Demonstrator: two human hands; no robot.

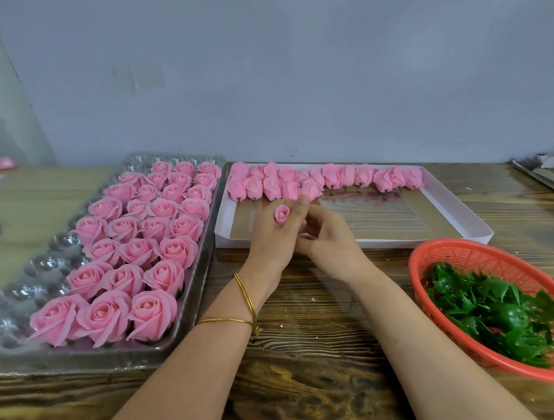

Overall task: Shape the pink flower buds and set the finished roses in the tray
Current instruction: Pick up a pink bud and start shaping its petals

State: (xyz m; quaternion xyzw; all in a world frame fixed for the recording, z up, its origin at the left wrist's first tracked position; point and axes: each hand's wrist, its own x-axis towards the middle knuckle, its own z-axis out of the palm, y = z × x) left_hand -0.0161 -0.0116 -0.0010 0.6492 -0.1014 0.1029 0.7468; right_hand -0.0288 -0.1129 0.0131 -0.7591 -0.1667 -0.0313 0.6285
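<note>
The left hand (272, 238) grips a small pink bud (282, 214) upright in curled fingers, above the near edge of the white box (412, 241). The right hand (331, 239), fingers curled, touches the left; whether it pinches anything I cannot tell. Both forearms reach over the wooden surface (305, 350), between the tray (45, 265) of finished roses (138, 246) and the red basket (453, 250)
</note>
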